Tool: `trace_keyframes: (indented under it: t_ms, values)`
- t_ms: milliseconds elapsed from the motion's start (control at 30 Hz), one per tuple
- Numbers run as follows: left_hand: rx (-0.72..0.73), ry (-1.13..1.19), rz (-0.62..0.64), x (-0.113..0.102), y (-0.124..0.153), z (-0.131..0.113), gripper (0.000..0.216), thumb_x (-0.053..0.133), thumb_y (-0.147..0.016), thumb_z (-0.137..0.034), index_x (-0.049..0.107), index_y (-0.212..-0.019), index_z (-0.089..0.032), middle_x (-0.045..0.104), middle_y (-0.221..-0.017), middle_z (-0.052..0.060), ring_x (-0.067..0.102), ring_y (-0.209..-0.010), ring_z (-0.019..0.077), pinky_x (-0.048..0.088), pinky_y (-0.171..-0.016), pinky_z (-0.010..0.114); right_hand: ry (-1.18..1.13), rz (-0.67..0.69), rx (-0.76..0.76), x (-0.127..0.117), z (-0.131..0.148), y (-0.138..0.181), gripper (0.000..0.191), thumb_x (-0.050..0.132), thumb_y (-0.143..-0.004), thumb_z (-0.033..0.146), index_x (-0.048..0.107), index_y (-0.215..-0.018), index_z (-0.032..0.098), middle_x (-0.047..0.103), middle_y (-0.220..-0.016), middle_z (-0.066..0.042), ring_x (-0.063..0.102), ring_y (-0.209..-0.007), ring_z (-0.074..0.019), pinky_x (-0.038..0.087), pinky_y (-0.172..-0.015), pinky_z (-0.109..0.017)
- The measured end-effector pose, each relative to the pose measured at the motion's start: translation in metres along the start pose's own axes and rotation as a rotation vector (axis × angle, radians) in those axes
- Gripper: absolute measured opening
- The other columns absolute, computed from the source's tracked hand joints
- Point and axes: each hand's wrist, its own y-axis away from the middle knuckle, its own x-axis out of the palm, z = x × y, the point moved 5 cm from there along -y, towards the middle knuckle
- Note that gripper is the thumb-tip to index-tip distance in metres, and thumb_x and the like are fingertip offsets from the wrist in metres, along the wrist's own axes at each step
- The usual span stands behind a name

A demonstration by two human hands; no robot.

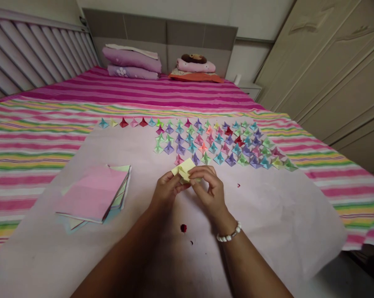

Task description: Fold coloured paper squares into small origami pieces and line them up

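Observation:
A small folded piece of pale yellow origami paper (187, 167) is held up between both hands, over the white sheet. My left hand (166, 188) grips its left side, thumb on top and fingers beneath. On the right side, my right hand (210, 186) pinches the paper between thumb and fingers; a white bead bracelet (229, 235) is on that wrist. Just beyond the hands stand rows of small folded paper pieces (218, 158) in many colours. A stack of square paper (92, 192), pink on top, lies to the left.
The large white sheet (267, 231) covers a striped bedspread (15, 165). Small dark red bits (183, 228) lie near my forearms. Folded bedding (132, 62) and a pillow pile (196, 66) sit by the headboard (146, 33). A slatted rail (40, 49) runs left; a wardrobe (336, 74) stands right.

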Motion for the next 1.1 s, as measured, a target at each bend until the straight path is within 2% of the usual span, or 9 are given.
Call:
trace_keyframes:
  t_ms: [100,200,300,400,600,800,933,1033,1100]
  values:
    - [0.015,-0.011,0.008,0.000,0.000,0.000,0.035,0.079,-0.065,-0.034,0.070,-0.093,-0.013,0.072,-0.088,0.008,0.067,-0.079,0.0179,0.053,-0.076,0.030,0.033,0.011,0.000,0.001,0.000,0.001,0.011,0.061,-0.084,0.018,0.068,-0.078,0.024,0.068,-0.089,-0.004,0.057,-0.091,-0.0209,0.042,-0.086,-0.041]
    - [0.028,0.000,0.027,0.001,-0.001,0.000,0.033,0.078,-0.067,-0.032,0.071,-0.093,-0.014,0.072,-0.086,0.007,0.065,-0.075,0.0146,0.052,-0.069,0.025,0.039,-0.041,0.042,0.000,-0.005,0.001,0.011,0.064,-0.083,0.020,0.068,-0.073,0.024,0.065,-0.090,-0.004,0.057,-0.092,-0.0206,0.044,-0.087,-0.041]
    - [0.029,0.022,0.006,0.001,-0.001,0.000,0.028,0.078,-0.066,-0.031,0.072,-0.088,-0.014,0.070,-0.081,0.005,0.058,-0.062,0.0089,0.045,-0.057,0.019,0.029,-0.100,0.078,-0.001,-0.009,0.001,0.008,0.070,-0.077,0.020,0.066,-0.070,0.023,0.061,-0.101,-0.005,0.057,-0.099,-0.0215,0.045,-0.090,-0.041]
    - [0.026,0.015,-0.004,0.002,-0.001,0.000,0.029,0.079,-0.063,-0.030,0.073,-0.088,-0.015,0.069,-0.076,0.003,0.053,-0.055,0.0074,0.041,-0.053,0.019,0.031,-0.124,0.098,-0.002,-0.012,0.001,0.009,0.074,-0.072,0.021,0.066,-0.075,0.023,0.055,-0.115,-0.008,0.054,-0.109,-0.0238,0.044,-0.093,-0.043]
    - [0.013,0.004,0.023,0.006,0.002,-0.002,0.034,0.079,-0.063,-0.035,0.074,-0.090,-0.016,0.071,-0.079,0.004,0.060,-0.066,0.0124,0.044,-0.059,0.021,0.026,-0.064,0.145,0.001,-0.014,0.000,0.025,0.072,-0.071,0.018,0.066,-0.095,0.024,0.053,-0.119,-0.009,0.053,-0.112,-0.0244,0.048,-0.090,-0.041]
    - [0.008,-0.028,0.033,0.006,0.002,-0.002,0.035,0.078,-0.064,-0.035,0.073,-0.092,-0.015,0.072,-0.084,0.006,0.063,-0.070,0.0143,0.048,-0.064,0.023,-0.026,-0.047,0.182,0.003,-0.017,0.001,0.027,0.073,-0.071,0.022,0.067,-0.098,0.025,0.054,-0.118,-0.008,0.053,-0.113,-0.0244,0.046,-0.094,-0.042]
    - [0.020,-0.013,0.086,0.006,0.002,0.000,0.032,0.075,-0.071,-0.034,0.072,-0.096,-0.014,0.073,-0.096,0.009,0.067,-0.085,0.0189,0.052,-0.077,0.029,-0.149,-0.054,0.224,-0.001,-0.020,0.001,0.017,0.064,-0.083,0.033,0.069,-0.097,0.025,0.056,-0.118,-0.008,0.053,-0.114,-0.0235,0.044,-0.097,-0.042]
    - [0.028,0.012,0.084,0.004,0.001,0.001,0.032,0.075,-0.072,-0.035,0.072,-0.097,-0.014,0.072,-0.101,0.011,0.067,-0.093,0.0221,0.051,-0.087,0.036,-0.221,-0.068,0.245,-0.003,-0.023,0.001,0.025,0.050,-0.092,0.038,0.071,-0.097,0.024,0.059,-0.117,-0.007,0.052,-0.116,-0.0225,0.041,-0.101,-0.043]
    - [0.034,0.017,0.079,0.004,0.000,0.001,0.033,0.075,-0.072,-0.036,0.072,-0.098,-0.015,0.072,-0.104,0.011,0.067,-0.095,0.0229,0.050,-0.089,0.039,-0.263,-0.070,0.250,-0.004,-0.024,0.001,0.026,0.051,-0.091,0.040,0.070,-0.098,0.025,0.059,-0.119,-0.007,0.052,-0.118,-0.0228,0.040,-0.103,-0.043]
